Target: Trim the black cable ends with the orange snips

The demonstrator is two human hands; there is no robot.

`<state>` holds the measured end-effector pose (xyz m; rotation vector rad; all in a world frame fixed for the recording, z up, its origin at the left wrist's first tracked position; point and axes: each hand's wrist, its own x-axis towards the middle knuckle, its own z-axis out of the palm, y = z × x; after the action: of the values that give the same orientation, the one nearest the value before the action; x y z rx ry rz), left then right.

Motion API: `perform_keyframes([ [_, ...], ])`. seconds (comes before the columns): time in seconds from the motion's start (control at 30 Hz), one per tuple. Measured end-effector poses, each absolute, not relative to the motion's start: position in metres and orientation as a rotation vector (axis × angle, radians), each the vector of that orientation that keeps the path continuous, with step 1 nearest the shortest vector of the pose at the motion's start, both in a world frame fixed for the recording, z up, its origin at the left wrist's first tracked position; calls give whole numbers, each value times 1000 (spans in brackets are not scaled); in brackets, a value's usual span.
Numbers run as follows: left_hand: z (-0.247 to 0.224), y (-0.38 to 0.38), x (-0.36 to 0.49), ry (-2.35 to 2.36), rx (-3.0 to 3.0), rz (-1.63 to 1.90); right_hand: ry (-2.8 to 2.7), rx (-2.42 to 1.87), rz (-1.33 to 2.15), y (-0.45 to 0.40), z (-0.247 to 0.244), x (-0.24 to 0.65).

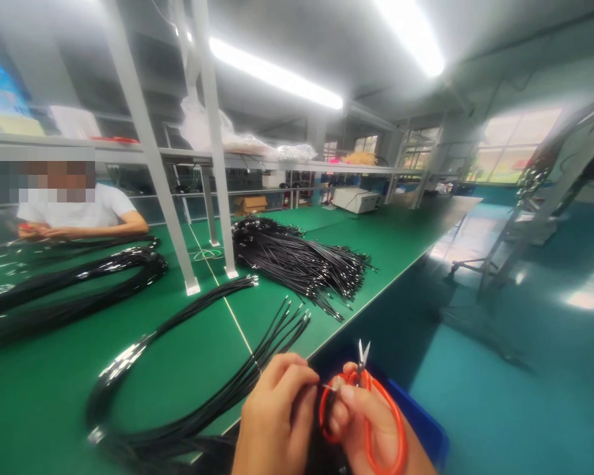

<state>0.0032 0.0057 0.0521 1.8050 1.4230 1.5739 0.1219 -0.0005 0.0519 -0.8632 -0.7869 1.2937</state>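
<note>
Near the bottom centre, my left hand (282, 412) is closed on the end of a black cable, which is mostly hidden by the fingers. Close beside it on the right, my right hand (371, 419) holds scissors (400, 432) with orange-red handles, their blades pointing up and slightly apart. Its thumb and fingers also pinch a small thin piece at the cable's tip, between the two hands. A curved bundle of black cables (178, 432) lies on the green table (188, 376) to the left of my hands, tied at places, with loose ends fanned out.
Farther back lies a large pile of black cables (301, 257). More cable coils (79, 284) are at the left, before a seated person (89, 204). White shelf posts (218, 165) rise from the table. A blue bin (420, 422) stands below the table edge; a wheeled rack (505, 251) is at right.
</note>
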Motion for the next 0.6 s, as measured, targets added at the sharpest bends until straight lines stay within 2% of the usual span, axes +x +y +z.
perform_keyframes([
  [0.2, 45, 6, 12, 1034, 1396, 1358, -748, -771, 1371, 13, 50, 121],
  [0.3, 45, 8, 12, 1121, 1385, 1344, -654, -781, 1478, 20, 53, 125],
  [0.4, 45, 9, 10, 1244, 1427, 1323, -613, -815, 1438, 22, 61, 127],
  [0.6, 45, 8, 11, 1191, 1366, 1309, -603, -878, 1439, 16, 66, 122],
])
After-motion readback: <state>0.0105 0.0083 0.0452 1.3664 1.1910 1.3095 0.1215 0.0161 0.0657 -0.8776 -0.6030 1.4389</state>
